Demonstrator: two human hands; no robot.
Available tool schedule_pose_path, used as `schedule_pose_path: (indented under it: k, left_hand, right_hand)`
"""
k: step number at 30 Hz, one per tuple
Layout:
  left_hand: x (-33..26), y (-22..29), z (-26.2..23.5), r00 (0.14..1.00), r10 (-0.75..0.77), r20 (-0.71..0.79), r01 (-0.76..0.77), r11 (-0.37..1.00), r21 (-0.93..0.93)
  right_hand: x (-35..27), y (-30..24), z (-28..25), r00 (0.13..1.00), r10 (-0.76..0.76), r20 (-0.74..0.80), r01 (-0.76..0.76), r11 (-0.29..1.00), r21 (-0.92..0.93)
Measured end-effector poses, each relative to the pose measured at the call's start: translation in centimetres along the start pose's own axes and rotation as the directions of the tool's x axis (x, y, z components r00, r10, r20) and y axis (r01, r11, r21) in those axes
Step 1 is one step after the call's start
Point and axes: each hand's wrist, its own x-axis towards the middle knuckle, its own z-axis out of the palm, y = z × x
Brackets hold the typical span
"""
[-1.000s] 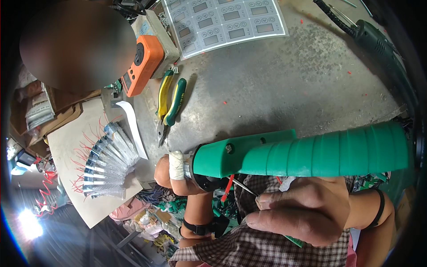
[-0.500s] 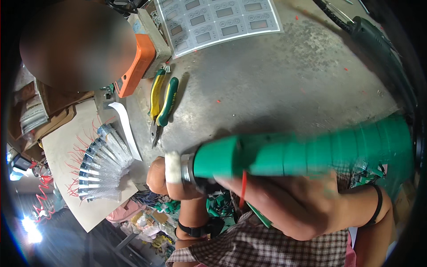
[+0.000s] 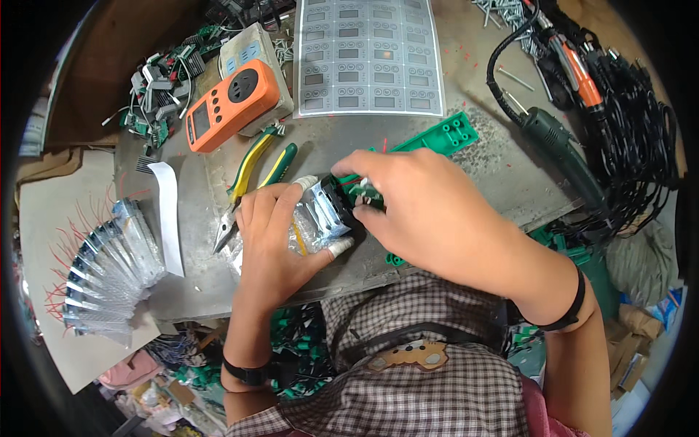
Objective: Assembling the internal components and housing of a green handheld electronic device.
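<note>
My left hand [image 3: 269,229], with white tape on its thumb and a fingertip, grips a small display module [image 3: 325,210] with a shiny silvery face and black edge. Clear bubble-wrap film [image 3: 300,226] lies under and beside that hand. At the module's right edge, my right hand [image 3: 415,200] pinches a small green-and-white part [image 3: 366,191] beside a red wire; its exact kind is hard to make out. Behind the right hand a long green plastic housing [image 3: 445,136] lies on the bench, partly hidden by the hand.
Yellow-green pliers [image 3: 251,164] lie beyond my left hand, near an orange socket meter [image 3: 234,102]. A fan of film-wrapped modules [image 3: 109,262] and a white strip [image 3: 167,218] sit left. A printed sheet [image 3: 368,65] lies behind; a dark-green corded tool [image 3: 561,149] and black cables [image 3: 633,138] stand right.
The long green housing, held up and blurred across the front before, now lies on the bench. Both hands have come together over the display module. The view has shifted, showing more of the bench.
</note>
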Motion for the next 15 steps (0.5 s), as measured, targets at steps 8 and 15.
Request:
schedule_pose_path:
  k: [8,15]
  left_hand:
    - [-1.6,2.5,0.3,0.929,0.343,-0.141,-0.352,0.935,-0.044]
    - [0.4,5.1,1.0,0.915,0.404,0.01,-0.393,0.882,0.259]
  right_hand:
    - [2.2,-0.1,-2.4,0.907,0.284,0.311,-0.357,0.91,0.21]
    - [2.9,0.9,-3.1,0.929,0.199,0.313,-0.293,0.91,0.292]
